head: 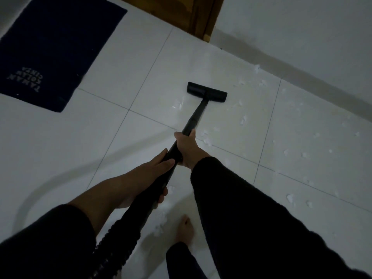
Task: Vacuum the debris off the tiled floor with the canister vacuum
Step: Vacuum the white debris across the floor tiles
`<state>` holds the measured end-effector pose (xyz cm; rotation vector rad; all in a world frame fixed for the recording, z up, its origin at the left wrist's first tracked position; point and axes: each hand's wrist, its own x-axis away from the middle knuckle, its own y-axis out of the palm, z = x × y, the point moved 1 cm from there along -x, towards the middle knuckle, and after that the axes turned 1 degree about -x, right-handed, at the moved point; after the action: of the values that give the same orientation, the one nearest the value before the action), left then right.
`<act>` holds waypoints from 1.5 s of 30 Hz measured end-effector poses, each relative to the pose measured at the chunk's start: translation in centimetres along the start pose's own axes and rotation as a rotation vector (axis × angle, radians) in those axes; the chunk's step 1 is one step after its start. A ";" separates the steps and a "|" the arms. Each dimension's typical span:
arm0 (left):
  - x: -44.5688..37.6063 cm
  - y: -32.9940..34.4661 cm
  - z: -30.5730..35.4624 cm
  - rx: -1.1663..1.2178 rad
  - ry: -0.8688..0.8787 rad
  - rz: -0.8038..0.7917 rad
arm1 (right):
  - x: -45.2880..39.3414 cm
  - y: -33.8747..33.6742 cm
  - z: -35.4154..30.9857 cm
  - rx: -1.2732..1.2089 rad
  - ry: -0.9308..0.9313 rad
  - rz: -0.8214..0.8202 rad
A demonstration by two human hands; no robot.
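Gripping the black wand (181, 146) with both hands, the right hand (188, 148) is wrapping its fingers nearer the floor head (207, 92), the left hand (150, 172) curling around it behind. The wand is looking rigid and light, its long axis pointing away toward the floor head, which is sitting flat on the tiled floor (120, 137), with the white debris (243, 119) lying mostly right of it.

Dim room: white wall (302, 27), what looks like a wooden door (181, 13), navy mat (50, 47).

Black vacuum head (207, 92) flat amid white debris (243, 119).
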<state>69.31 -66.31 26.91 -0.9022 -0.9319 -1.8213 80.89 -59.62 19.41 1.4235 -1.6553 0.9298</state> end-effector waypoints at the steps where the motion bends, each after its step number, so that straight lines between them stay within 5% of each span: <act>1: 0.3 -0.2 -0.2 -0.016 0.006 -0.002 | 0.1 0.4 0.3 -0.013 -0.001 0.002; 9: 5.5 -2.1 -2.1 -0.167 0.047 -0.057 | 3.8 3.5 3.8 -0.124 0.002 -0.045; 14: 8.0 -3.3 -4.2 -0.189 0.044 -0.119 | 6.8 4.8 8.0 -0.422 -0.035 -0.158; 20: 9.8 -4.0 -8.1 -0.209 0.076 -0.186 | 9.0 7.3 12.2 -0.653 -0.070 -0.071; 45: 15.2 -6.0 -13.8 -0.159 0.141 -0.212 | 13.6 11.0 17.0 -0.546 -0.084 0.076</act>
<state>55.62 -81.85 32.29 -0.7824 -0.8286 -2.1355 67.26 -79.50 23.19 1.0401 -1.8531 0.4069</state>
